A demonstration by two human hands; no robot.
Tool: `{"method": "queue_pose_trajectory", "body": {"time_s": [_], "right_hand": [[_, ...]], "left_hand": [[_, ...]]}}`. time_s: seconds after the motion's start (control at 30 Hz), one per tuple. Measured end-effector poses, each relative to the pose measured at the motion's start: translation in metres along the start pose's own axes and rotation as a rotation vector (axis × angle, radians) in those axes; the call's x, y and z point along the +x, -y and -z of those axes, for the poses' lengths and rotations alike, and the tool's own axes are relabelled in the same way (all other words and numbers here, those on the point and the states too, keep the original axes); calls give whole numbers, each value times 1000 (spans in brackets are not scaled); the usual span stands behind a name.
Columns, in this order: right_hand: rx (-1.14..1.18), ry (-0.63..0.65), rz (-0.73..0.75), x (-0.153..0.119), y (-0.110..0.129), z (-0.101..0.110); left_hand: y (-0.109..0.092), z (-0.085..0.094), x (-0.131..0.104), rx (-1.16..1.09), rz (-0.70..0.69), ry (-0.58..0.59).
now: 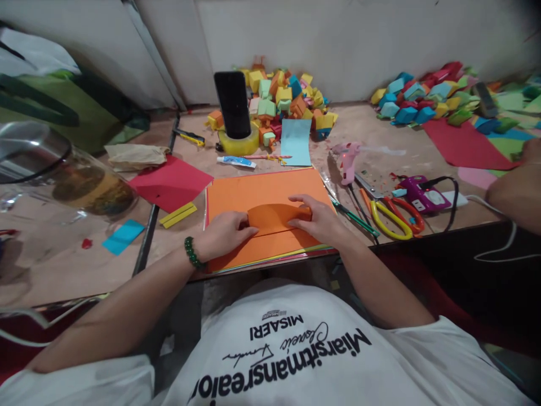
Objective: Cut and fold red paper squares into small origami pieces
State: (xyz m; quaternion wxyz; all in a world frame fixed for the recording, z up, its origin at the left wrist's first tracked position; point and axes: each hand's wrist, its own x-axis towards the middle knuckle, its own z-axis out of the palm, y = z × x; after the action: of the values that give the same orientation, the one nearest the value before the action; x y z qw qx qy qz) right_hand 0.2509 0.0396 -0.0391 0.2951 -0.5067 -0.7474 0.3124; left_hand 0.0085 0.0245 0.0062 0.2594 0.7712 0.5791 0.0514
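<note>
A smaller orange piece of paper [274, 217], bent upward along its far side, lies across a stack of coloured paper sheets [262, 185] whose top sheet is orange. My left hand [226, 232] pinches its left end between thumb and fingers, and a green bead bracelet circles that wrist. At the opposite end, my right hand [315, 219] grips the same piece, thumb on the near side and index finger stretched along the top. Yellow and other coloured edges show under the top sheet. Just right of the stack lie green-handled scissors [355, 219].
A pink glue gun [349, 160], yellow-and-red-handled scissors [391, 217] and a purple device [422, 193] lie to the right. Behind stand a phone [233, 104] on a tape roll and piles of folded paper cubes [270, 101]. A glass jar [84, 180] is at left; another person's arm [518, 192] reaches in right.
</note>
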Motion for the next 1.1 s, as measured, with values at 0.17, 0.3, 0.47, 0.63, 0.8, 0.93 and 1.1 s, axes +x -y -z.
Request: {"method": "queue_pose_trajectory", "body": {"time_s": [0.17,0.3,0.47,0.63,0.8,0.93,1.1], "right_hand": [[-11,11,34,0,-1,0],[-18,27,24,0,-2,1],[-50,27,22,1,-1,1],[-78,22,37,0,-2,0],[-105,28,41,0,-3,-1],[-106,35,51,0,-3,0],[-103,30,45,0,-1,0]], "left_hand": [[-1,3,3,26,2,26],[-2,4,4,24,14,31],[-4,4,3,97,28,44],[-5,3,3,117,23,67],[0,-3,1,109,15,46],[2,-5,0,46,18,24],[1,-5,-1,-33,19,-7]]}}
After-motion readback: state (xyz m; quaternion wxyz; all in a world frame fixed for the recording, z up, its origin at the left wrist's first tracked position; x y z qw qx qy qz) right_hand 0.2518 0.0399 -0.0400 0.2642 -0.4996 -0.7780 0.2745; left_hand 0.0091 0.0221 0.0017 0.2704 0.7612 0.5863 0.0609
